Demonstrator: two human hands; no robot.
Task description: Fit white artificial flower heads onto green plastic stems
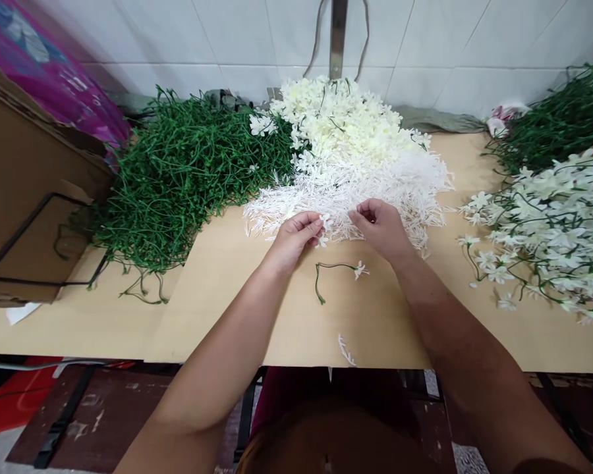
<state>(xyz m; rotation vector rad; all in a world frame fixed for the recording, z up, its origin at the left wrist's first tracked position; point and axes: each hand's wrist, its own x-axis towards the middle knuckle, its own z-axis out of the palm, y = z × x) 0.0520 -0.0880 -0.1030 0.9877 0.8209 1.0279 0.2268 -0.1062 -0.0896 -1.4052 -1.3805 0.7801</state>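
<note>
Held flower (325,220), one; hands (295,237), two

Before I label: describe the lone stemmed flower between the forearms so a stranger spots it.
On the tan tabletop, find the left hand and right hand. Below them in view lies a bent green stem with one white flower. It lies alone, unlike the heaped stemmed flowers at right.
</note>
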